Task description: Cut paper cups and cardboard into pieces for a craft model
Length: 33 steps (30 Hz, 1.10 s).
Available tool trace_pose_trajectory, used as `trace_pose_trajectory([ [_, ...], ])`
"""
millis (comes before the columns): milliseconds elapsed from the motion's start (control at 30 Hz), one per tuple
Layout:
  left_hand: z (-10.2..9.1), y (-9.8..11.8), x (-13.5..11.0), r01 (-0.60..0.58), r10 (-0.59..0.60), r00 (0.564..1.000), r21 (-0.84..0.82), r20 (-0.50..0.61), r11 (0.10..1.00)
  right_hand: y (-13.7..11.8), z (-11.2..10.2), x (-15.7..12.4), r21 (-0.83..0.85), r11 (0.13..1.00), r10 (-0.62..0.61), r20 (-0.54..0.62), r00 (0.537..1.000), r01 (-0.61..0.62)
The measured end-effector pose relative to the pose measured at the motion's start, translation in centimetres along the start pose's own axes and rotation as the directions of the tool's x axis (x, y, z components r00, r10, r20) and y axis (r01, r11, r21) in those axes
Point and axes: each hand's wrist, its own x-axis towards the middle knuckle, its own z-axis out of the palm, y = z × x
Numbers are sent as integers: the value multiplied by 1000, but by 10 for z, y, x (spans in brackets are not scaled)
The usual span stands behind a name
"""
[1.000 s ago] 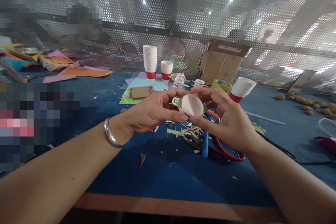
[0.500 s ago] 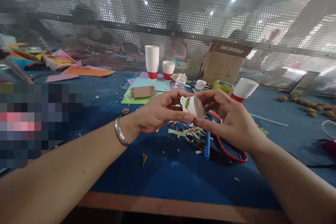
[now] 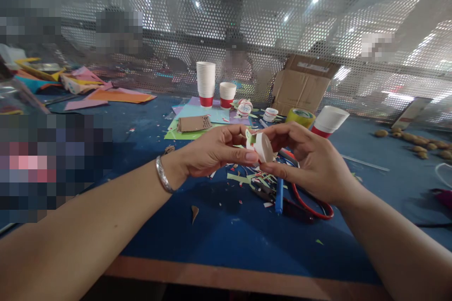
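Observation:
Between my hands is a cut-down paper cup base [image 3: 264,146], white and round, with a green paper piece [image 3: 250,137] at its left side. My left hand [image 3: 215,153] pinches it from the left, thumb in front and fingers behind. My right hand [image 3: 307,160] curls round its right side, with the thumb tip at its lower edge; some right fingertips are hidden behind it. Below the hands lie paper scraps [image 3: 242,178], a blue pen-like tool [image 3: 279,196] and scissors with red handles [image 3: 326,210].
Behind stand a tall paper cup stack [image 3: 205,80], a shorter stack [image 3: 227,95] and a tilted stack [image 3: 330,120]. Yellow tape [image 3: 296,116], folded cardboard [image 3: 194,123] and a cardboard box [image 3: 300,87] are also there. Coloured paper [image 3: 120,95] lies left, brown lumps [image 3: 420,140] right.
The cup base has tilted slightly between my fingers, and the green piece has turned a little. Both hands keep nearly the same place, and the view has shifted slightly.

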Motion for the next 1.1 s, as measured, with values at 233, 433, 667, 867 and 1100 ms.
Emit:
trace_pose_trajectory([
  [233, -5, 0, 0, 41, -41, 998, -3, 45, 999, -1, 0, -1, -4, 1000, 4, 11, 1000, -4],
  [433, -1, 1, 0, 34, -32, 999, -34, 32, 999, 2, -1, 0, -103, 994, -36, -27, 999, 33],
  [667, 12, 1, 2, 47, -57, 988, -70, -142, 996, 4, -1, 3, -262, 962, -98, -51, 994, 81],
  [867, 13, 3, 6, 69, -134, 915, -180, -382, 981, 5, 0, 4, -207, 978, -14, -68, 998, -1],
  [1100, 8, 5, 7, 21, -90, 892, -159, -444, 987, 10, 1, 5, 40, 988, 151, -52, 987, -149],
])
